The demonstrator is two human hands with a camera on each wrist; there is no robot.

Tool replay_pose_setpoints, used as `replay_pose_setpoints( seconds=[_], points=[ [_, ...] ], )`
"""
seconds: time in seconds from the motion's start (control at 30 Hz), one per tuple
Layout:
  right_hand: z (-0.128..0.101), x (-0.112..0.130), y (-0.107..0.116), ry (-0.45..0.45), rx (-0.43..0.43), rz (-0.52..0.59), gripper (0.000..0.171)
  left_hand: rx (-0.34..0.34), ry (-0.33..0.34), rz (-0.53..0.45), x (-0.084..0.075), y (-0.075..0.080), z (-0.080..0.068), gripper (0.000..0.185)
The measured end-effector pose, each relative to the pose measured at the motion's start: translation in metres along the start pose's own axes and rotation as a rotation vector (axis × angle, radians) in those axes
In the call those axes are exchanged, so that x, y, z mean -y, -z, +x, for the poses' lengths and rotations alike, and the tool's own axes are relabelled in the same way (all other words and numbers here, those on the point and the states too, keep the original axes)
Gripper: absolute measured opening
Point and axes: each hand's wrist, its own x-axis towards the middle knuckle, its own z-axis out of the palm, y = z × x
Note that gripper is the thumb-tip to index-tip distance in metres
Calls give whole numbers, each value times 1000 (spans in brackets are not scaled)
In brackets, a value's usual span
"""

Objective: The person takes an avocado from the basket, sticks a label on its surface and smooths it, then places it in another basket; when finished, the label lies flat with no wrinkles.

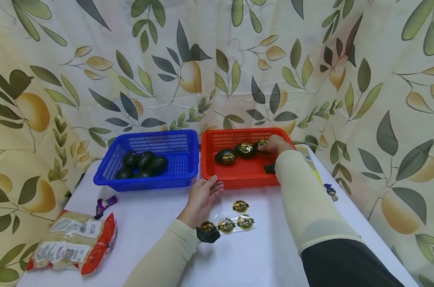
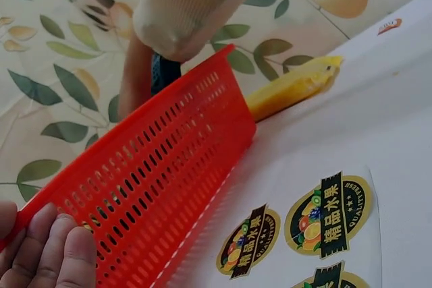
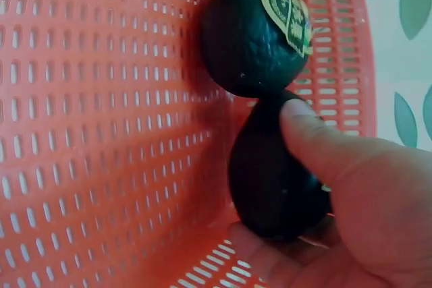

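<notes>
In the head view, my right hand (image 1: 277,144) reaches into the red plastic basket (image 1: 241,183) and grips a dark avocado (image 1: 261,144) near its back right corner. The right wrist view shows thumb and fingers around that avocado (image 3: 266,173), which touches another avocado (image 3: 250,38) bearing a gold-and-black label. Two more labelled avocados, one on the left (image 1: 225,156) and one in the middle (image 1: 245,150), lie in this basket. My left hand (image 1: 200,202) pinches the basket's front rim, fingers against its outer wall (image 2: 182,139) in the left wrist view.
A blue basket (image 1: 148,185) with several unlabelled avocados (image 1: 145,160) stands on the left. Round stickers (image 1: 226,225) lie on a clear sheet before the red basket. A red-and-clear food bag (image 1: 73,241), a purple wrapped sweet (image 1: 105,203) and a blue wrapped sweet (image 1: 330,191) lie on the table.
</notes>
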Motion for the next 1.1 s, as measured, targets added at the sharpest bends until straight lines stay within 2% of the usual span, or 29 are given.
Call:
replay_pose_setpoints(
  seconds=[0.1,0.2,0.33,0.47,0.53,0.6,0.67,0.73,0.83,0.97,1.1],
  points=[
    [1,-1,-3,23,63,-47,47,6,6,2,0,1,-2,25],
    [-2,2,-3,30,91,-85,41,10,10,10,-1,1,-4,27],
    [-8,14,0,36,33,-152,38,8,15,20,-3,1,-6,29],
    [-11,29,8,70,-73,-289,37,9,27,8,-4,1,-5,30],
    [-12,37,13,88,-93,-331,36,13,30,0,-5,2,-4,29],
    [-14,46,15,112,-97,-353,36,21,23,8,-6,5,-4,29],
    [-16,59,14,142,-98,-318,36,19,14,19,-8,12,-5,28],
    [-19,75,10,197,-104,-301,38,9,-8,39,-13,22,-7,28],
    [-24,103,-2,300,-102,-219,44,-36,-32,50,-24,44,-11,29],
    [-35,140,-21,447,-75,-160,52,-123,-67,27,-45,83,-17,29],
    [-49,174,-39,545,-43,-83,54,-202,-89,-14,-71,124,-24,29]
  ],
)
